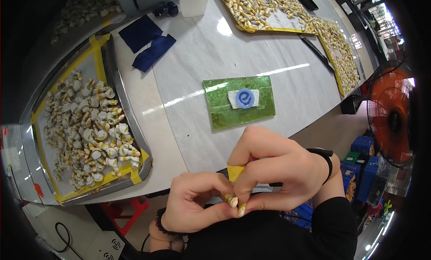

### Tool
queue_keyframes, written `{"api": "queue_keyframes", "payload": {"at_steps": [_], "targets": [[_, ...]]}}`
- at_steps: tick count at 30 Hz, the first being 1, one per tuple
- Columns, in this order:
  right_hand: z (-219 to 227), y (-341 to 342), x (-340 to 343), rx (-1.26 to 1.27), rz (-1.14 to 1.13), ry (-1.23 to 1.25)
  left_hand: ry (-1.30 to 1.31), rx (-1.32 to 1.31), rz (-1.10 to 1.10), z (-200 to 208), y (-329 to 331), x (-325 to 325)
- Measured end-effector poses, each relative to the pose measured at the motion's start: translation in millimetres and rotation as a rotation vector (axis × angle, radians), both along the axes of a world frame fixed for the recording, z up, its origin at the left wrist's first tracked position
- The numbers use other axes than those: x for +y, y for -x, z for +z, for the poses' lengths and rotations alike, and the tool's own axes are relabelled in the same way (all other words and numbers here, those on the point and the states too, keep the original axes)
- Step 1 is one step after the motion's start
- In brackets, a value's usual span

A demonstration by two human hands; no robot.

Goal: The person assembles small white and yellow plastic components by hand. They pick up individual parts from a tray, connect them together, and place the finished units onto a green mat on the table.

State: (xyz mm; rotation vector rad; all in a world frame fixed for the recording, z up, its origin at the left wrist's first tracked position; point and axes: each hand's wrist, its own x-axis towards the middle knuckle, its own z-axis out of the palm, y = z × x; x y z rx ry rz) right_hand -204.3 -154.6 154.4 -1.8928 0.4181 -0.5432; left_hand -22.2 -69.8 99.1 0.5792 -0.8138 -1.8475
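Close to my body, past the near edge of the table, my two hands meet fingertip to fingertip. Between the thumb and finger of my left hand point(193, 201) is a small cream-and-yellow piece point(232, 200). My right hand point(283, 170), with yellow tape point(235, 172) round a finger, pinches at a second small cream-and-yellow piece point(242, 209) right beside it. Fingers partly cover both pieces, and whether they are joined I cannot tell. Beyond my hands lies a green slab point(220, 114), bearing a white pad point(232, 99) and a round blue disc point(245, 98) with a dark curl.
A metal-rimmed tray point(97, 58) at left holds many white-and-yellow pieces. Two yellow-edged trays of similar pieces point(251, 11) point(343, 49) lie far right, near a long black object point(318, 54). Dark blue cloths point(140, 33) lie at the back. An orange fan point(395, 121) stands right.
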Motion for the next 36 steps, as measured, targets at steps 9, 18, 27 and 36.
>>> {"api": "queue_keyframes", "payload": {"at_steps": [9, 18, 27, 36], "targets": [[6.7, 21.5, 1.4, -0.030, -0.046, 0.119, 0.669, -1.254, 0.338, 67.1, -63.6, 9.8], [4.1, 61.5, 11.3, 0.071, -0.349, 0.204, 0.628, -2.242, 0.298, 105.7, -182.0, -116.1], [12.9, 72.7, 24.7, 0.104, -0.479, 0.233, 0.781, -2.306, 0.503, 37.6, -216.4, -259.6], [33.0, 99.3, -25.6, 0.310, -0.619, 0.698, 0.430, -1.612, 0.328, 90.5, -172.8, -194.6]]}}
